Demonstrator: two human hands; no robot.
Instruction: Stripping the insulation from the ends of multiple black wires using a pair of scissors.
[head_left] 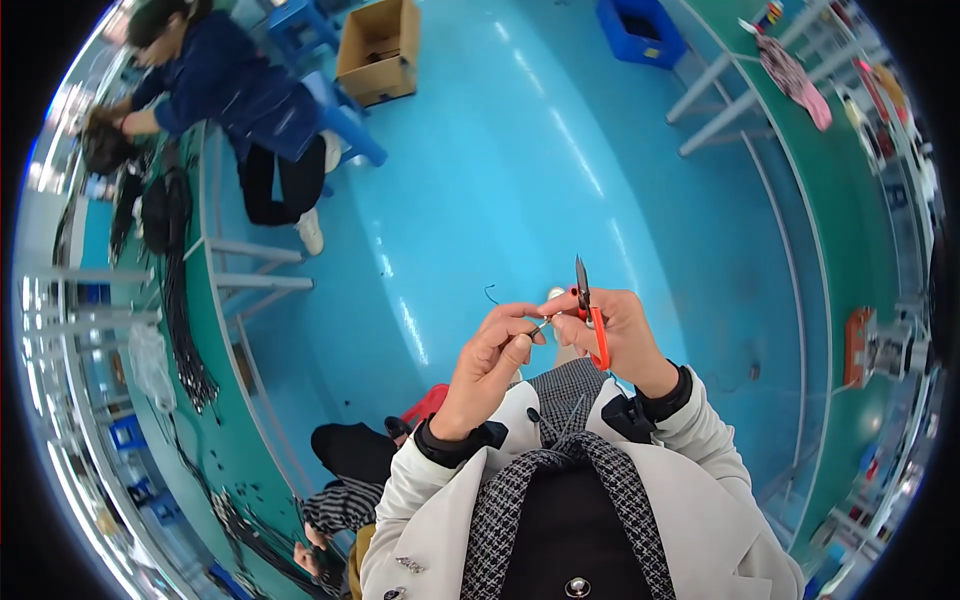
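Note:
My right hand (625,335) holds a small pair of snips with orange handles (597,335), its dark blades pointing up and away from me. My left hand (495,355) pinches a thin, small piece (540,325) between thumb and fingertips, right beside the snips. Both hands are raised in front of my chest, over the blue floor. A thin dark wire scrap (491,293) lies on the floor just beyond my left hand.
A green workbench (215,400) with bundles of black cables runs along my left; a person in a dark blue jacket (230,85) works at it. A cardboard box (378,50) and a blue bin (640,30) stand on the floor. Another green bench (850,250) curves along the right.

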